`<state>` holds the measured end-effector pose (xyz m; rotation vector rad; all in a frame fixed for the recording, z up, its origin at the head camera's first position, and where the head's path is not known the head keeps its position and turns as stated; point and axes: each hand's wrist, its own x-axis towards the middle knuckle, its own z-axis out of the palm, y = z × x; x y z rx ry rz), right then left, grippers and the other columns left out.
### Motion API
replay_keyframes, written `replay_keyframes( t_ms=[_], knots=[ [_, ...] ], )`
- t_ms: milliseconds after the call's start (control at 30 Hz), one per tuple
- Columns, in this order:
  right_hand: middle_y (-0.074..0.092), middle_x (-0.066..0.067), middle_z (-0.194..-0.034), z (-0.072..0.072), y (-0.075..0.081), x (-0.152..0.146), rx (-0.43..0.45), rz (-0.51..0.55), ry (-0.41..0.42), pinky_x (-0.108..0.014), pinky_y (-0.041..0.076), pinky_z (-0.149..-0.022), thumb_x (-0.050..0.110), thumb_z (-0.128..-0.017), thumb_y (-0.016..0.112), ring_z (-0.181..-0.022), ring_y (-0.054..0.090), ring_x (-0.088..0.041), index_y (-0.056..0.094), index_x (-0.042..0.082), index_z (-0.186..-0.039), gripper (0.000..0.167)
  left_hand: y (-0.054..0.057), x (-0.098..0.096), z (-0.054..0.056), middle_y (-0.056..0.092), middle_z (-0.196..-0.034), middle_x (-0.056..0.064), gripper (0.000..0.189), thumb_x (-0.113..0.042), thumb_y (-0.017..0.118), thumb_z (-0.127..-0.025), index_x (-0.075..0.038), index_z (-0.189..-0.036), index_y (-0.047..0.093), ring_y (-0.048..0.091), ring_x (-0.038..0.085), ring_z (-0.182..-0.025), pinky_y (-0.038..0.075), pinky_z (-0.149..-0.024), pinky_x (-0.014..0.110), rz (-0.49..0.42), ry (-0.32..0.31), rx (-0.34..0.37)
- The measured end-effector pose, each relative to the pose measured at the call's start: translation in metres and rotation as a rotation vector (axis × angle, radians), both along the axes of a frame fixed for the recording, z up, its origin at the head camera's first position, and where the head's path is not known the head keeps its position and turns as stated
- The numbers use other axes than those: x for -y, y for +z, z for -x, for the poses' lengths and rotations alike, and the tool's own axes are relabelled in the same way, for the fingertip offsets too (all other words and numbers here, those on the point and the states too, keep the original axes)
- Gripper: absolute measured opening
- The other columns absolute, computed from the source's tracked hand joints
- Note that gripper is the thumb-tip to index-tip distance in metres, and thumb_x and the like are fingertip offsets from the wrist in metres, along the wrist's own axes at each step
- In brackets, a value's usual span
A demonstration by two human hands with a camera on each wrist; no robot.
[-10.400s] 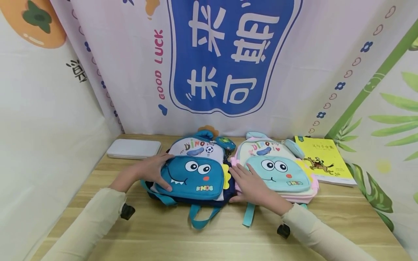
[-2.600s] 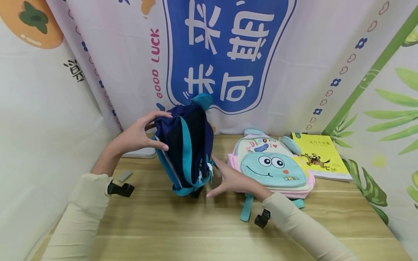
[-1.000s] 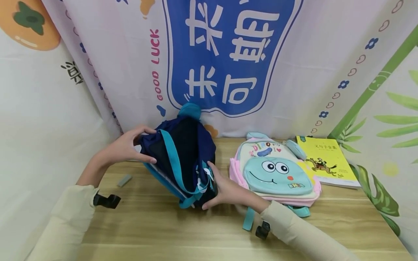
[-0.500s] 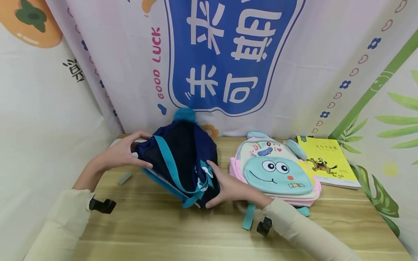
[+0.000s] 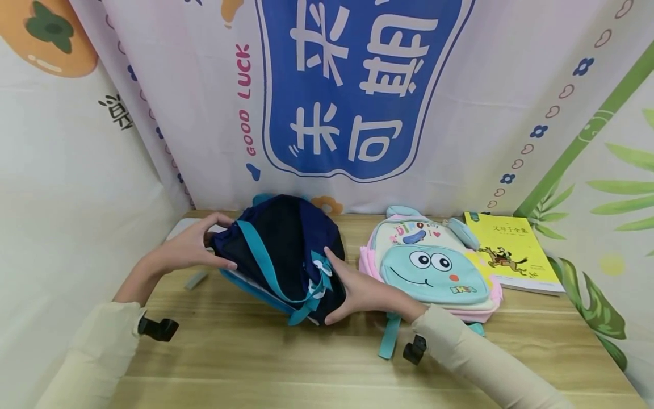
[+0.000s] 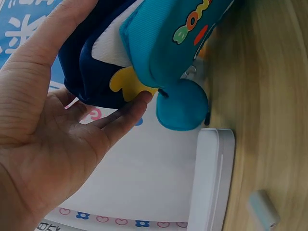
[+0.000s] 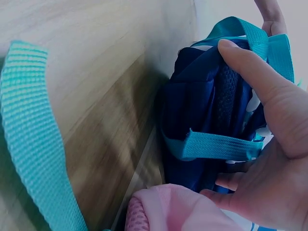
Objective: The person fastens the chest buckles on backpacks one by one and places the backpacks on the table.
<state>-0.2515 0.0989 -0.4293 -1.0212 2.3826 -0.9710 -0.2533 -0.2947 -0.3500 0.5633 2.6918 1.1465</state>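
Observation:
A navy child's backpack [image 5: 286, 244] with teal straps is tilted over the table, its dark back panel facing me. My left hand [image 5: 191, 245] holds its left side, thumb on the near face and fingers behind. On the opposite side, my right hand [image 5: 360, 291] grips the bag near the strap ends, thumb low and fingers spread above. In the left wrist view, the teal front pocket [image 6: 168, 38], a yellow patch [image 6: 126, 85] under the fingertips and a dangling teal pouch [image 6: 183, 106] show. The right wrist view shows a teal strap loop [image 7: 219, 146] beside the palm.
A pink and mint dinosaur backpack [image 5: 429, 272] lies face up close to my right hand, partly over a yellow book [image 5: 511, 250]. A white case [image 6: 211, 178] sits behind my left hand, with a small grey block [image 5: 196, 279] nearby. A printed curtain [image 5: 219, 187] hangs behind.
Earlier the navy backpack lay face up; it has since been lifted and turned round. Over the last second its top has tipped back and down, both hands staying on it.

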Motion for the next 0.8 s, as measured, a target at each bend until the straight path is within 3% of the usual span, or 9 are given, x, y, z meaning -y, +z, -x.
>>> replay_keyframes(
  t_ms=[133,400,800],
  knots=[
    [-0.002,-0.002,-0.173,0.001,-0.001,-0.002,0.000,-0.008,-0.004,-0.045,0.022,-0.127,0.043,-0.072,0.093,-0.159,0.009,-0.020,-0.014,0.022,-0.163,0.142,-0.005,0.002,-0.001,0.046,-0.147,0.018,0.078,-0.025,0.087,-0.082,-0.012,-0.145,0.043,0.065,0.030,-0.109,0.054,-0.085,0.029,-0.010,-0.009,0.020],
    [0.005,-0.005,-0.173,0.004,-0.002,-0.005,0.000,-0.031,-0.010,-0.048,0.021,-0.127,0.038,-0.071,0.094,-0.158,0.012,-0.023,-0.007,0.018,-0.165,0.139,-0.018,0.004,-0.006,0.047,-0.148,0.020,0.082,-0.025,0.087,-0.082,-0.008,-0.149,0.042,0.053,0.039,-0.128,0.053,-0.096,0.049,0.006,-0.016,0.007],
    [0.014,-0.009,-0.171,0.013,0.005,-0.011,-0.048,-0.096,0.028,-0.048,0.023,-0.126,0.035,-0.071,0.095,-0.158,0.016,-0.026,0.002,0.015,-0.165,0.134,-0.031,0.003,-0.007,0.043,-0.151,0.026,0.088,-0.028,0.088,-0.081,-0.004,-0.150,0.039,0.056,0.048,-0.126,0.051,-0.101,0.057,0.037,-0.040,0.071]
  ],
)
